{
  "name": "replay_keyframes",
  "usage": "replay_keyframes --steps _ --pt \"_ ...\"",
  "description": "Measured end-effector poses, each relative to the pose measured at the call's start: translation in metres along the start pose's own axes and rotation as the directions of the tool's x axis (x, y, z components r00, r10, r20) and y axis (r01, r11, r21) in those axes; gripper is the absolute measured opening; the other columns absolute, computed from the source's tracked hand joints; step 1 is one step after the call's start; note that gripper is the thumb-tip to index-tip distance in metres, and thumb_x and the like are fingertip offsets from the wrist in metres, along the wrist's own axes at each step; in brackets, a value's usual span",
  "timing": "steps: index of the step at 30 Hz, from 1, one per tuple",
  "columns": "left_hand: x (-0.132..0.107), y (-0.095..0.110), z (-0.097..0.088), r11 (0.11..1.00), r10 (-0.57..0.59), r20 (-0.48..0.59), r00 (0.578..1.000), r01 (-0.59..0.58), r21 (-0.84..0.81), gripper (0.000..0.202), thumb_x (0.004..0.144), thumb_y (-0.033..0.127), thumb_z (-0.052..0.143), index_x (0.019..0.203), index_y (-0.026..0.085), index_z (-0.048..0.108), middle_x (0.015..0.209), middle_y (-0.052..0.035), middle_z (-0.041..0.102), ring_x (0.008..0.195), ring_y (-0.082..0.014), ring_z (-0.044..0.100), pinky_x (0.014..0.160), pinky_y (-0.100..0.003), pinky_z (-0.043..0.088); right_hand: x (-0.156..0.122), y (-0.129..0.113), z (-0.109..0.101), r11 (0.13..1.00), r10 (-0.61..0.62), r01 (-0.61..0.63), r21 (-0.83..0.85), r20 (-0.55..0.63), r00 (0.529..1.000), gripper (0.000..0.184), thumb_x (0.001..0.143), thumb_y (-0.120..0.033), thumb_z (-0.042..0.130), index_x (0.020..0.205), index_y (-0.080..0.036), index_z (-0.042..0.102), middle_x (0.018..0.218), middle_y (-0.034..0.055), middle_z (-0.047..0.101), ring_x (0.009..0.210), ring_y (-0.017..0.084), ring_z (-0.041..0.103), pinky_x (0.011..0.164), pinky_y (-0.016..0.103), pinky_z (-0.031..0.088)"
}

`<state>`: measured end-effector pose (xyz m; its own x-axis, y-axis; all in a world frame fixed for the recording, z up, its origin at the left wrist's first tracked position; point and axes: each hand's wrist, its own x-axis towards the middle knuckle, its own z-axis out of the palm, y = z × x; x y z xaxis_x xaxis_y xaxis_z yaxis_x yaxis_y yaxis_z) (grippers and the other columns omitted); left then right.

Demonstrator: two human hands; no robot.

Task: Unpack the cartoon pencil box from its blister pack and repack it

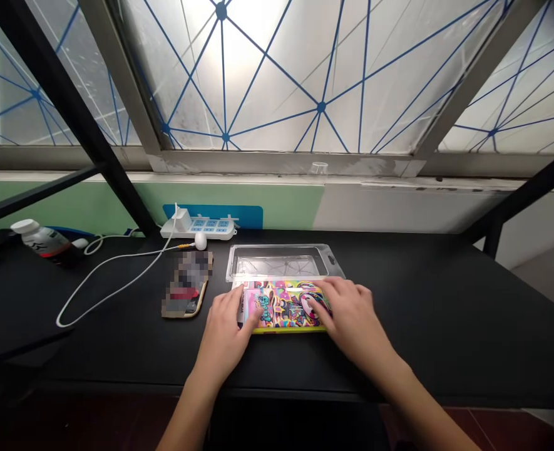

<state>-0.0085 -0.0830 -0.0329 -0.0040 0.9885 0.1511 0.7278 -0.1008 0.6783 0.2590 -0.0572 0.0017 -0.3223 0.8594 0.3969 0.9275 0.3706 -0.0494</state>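
A colourful printed pack (pixel 283 305) with a yellow edge lies flat on the black table (pixel 446 313), right in front of me. My left hand (pixel 225 332) grips its left end, thumb on top. My right hand (pixel 349 313) covers its right end, fingers curled over the top. Just behind the pack lies a clear plastic tray (pixel 281 260), touching or overlapping its far edge.
A phone (pixel 186 285) lies left of the pack, with a white cable (pixel 112 279) running to a white power strip (pixel 199 227) at the wall. A white-capped bottle (pixel 42 239) lies at far left. Black frame bars slant up on both sides.
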Motion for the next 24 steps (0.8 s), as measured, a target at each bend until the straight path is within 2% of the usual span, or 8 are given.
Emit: replay_keyframes --steps 3,7,11,14,18,20,22,24 --pt "-0.004 -0.002 -0.006 0.997 0.064 0.071 0.995 -0.062 -0.036 0.078 0.090 0.052 0.067 0.155 0.023 0.037 0.143 -0.0131 0.057 0.135 -0.0333 0.049 0.114 -0.051 0.038 0.018 -0.024 0.006 0.989 -0.131 0.125 0.080 0.074 0.989 0.027 0.102 -0.036 0.050 0.117 -0.020 0.065 0.111 0.0125 0.069 0.103 0.029 0.061 0.088 0.043 0.044" --pt "-0.006 -0.005 -0.011 0.995 0.097 0.127 0.987 -0.092 -0.050 0.096 0.085 0.040 0.076 0.162 0.029 0.020 0.152 -0.0104 0.051 0.142 -0.0336 0.043 0.119 -0.053 0.031 0.034 -0.036 0.023 0.984 -0.143 0.132 0.119 0.088 0.986 0.024 0.102 -0.032 0.049 0.098 -0.017 0.067 0.097 0.0123 0.065 0.092 0.029 0.058 0.082 0.042 0.048" --pt "-0.003 -0.006 -0.013 0.995 0.086 0.152 0.985 -0.076 -0.069 0.100 0.088 0.037 0.073 0.164 0.032 0.009 0.150 -0.0110 0.052 0.139 -0.0330 0.046 0.117 -0.052 0.034 0.037 -0.036 0.033 0.980 -0.115 0.119 0.162 -0.034 0.993 0.021 0.103 -0.029 0.046 0.094 -0.019 0.062 0.096 0.0123 0.061 0.092 0.029 0.055 0.082 0.044 0.050" --pt "0.000 -0.007 -0.014 0.996 0.066 0.156 0.985 -0.055 -0.076 0.093 0.090 0.041 0.071 0.164 0.029 0.015 0.146 -0.0120 0.055 0.139 -0.0325 0.046 0.115 -0.050 0.037 0.037 -0.038 0.032 0.976 -0.086 0.117 0.182 -0.169 0.982 0.019 0.103 -0.031 0.047 0.094 -0.020 0.060 0.098 0.0123 0.061 0.096 0.030 0.054 0.084 0.045 0.050" --pt "0.001 -0.012 -0.019 0.991 0.082 0.183 0.980 -0.060 -0.124 0.058 0.103 0.052 0.046 0.155 0.026 0.043 0.151 -0.0116 0.051 0.143 -0.0310 0.042 0.119 -0.049 0.033 0.026 -0.042 0.015 0.960 -0.121 0.200 0.198 -0.350 0.929 0.010 0.101 -0.030 0.053 0.098 -0.024 0.059 0.096 0.0093 0.064 0.094 0.027 0.058 0.085 0.043 0.051" --pt "0.000 -0.013 -0.025 0.980 0.059 0.208 0.976 -0.017 -0.198 0.057 0.107 0.053 0.027 0.154 0.027 0.045 0.157 -0.0094 0.046 0.145 -0.0284 0.041 0.121 -0.047 0.032 0.012 -0.040 -0.002 0.928 -0.195 0.295 0.225 -0.379 0.904 0.004 0.099 -0.027 0.059 0.101 -0.024 0.060 0.094 0.0073 0.066 0.092 0.025 0.061 0.086 0.041 0.050" --pt "-0.001 -0.013 -0.030 0.969 0.015 0.242 0.970 0.046 -0.244 0.059 0.108 0.054 0.018 0.157 0.029 0.040 0.161 -0.0064 0.042 0.147 -0.0264 0.039 0.122 -0.045 0.031 -0.007 -0.031 -0.019 0.878 -0.290 0.381 0.288 -0.313 0.904 0.009 0.097 -0.029 0.063 0.104 -0.024 0.062 0.096 0.0065 0.070 0.094 0.025 0.064 0.091 0.041 0.050" --pt "0.000 -0.012 -0.034 0.973 -0.014 0.281 0.959 0.078 -0.218 0.060 0.106 0.057 0.025 0.159 0.030 0.034 0.163 -0.0055 0.039 0.150 -0.0270 0.036 0.123 -0.046 0.030 -0.027 -0.014 -0.032 0.851 -0.330 0.373 0.371 -0.177 0.927 0.022 0.094 -0.042 0.065 0.110 -0.027 0.066 0.113 0.0079 0.072 0.105 0.028 0.066 0.099 0.045 0.048"
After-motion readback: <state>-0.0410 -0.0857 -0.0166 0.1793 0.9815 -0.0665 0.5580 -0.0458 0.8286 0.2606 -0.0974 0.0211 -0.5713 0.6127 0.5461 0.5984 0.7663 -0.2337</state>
